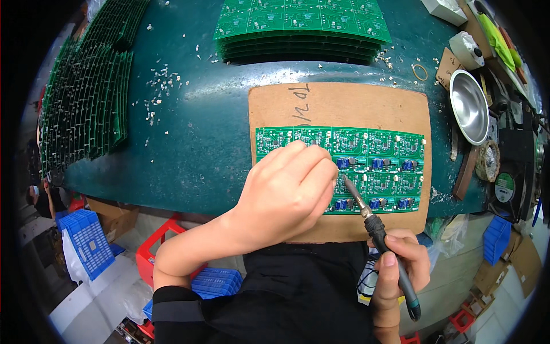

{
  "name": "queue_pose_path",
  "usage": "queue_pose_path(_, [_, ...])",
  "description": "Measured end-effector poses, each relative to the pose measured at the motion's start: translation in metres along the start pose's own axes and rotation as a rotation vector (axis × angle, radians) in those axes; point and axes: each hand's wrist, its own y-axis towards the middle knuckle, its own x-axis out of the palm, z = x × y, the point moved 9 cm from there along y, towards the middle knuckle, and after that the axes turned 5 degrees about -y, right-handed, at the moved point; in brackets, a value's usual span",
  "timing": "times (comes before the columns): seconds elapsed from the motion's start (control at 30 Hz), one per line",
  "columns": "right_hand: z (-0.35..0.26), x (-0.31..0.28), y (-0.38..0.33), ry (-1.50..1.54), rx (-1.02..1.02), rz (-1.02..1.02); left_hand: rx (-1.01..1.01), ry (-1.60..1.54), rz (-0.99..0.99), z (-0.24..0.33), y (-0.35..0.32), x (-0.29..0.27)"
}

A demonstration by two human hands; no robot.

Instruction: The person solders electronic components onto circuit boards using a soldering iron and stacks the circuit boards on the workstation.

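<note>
A green circuit board panel (382,146), carrying rows of blue components and small white connectors, lies on a brown board (366,106) in front of me. My right hand (404,261) grips a soldering iron (375,229) by its dark handle. The iron's tip points up and left, at the middle of the panel beside my left fingertips. Over the left part of the panel, my left hand (289,192) is closed in a pinch. Whatever it holds, if anything, is hidden behind the fingers.
A stack of green panels (303,20) stands at the back of the teal table (189,132). More panels (86,103) stand in rows at left. Small clipped bits (163,80) litter the table. At right sit a metal bowl (470,108) and a white bottle (466,49).
</note>
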Motion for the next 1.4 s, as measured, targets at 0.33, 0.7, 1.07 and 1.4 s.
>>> queue_pose_path(0.33, [-0.016,-0.009,-0.004,0.004,-0.082,0.097,-0.162,-0.052,-0.03,-0.009,-0.014,-0.025])
queue_pose_path(0.7, [-0.023,0.036,0.0,-0.006,-0.082,-0.116,-0.115,-0.102,-0.001,-0.027,-0.032,-0.028])
queue_pose_path(1.07, [-0.03,0.032,-0.007,-0.017,-0.159,-0.026,-0.168,-0.051,0.052,-0.027,-0.039,-0.043])
queue_pose_path(1.4, [-0.045,0.067,0.0,0.014,-0.179,-0.167,-0.163,-0.158,0.053,-0.045,-0.055,-0.058])
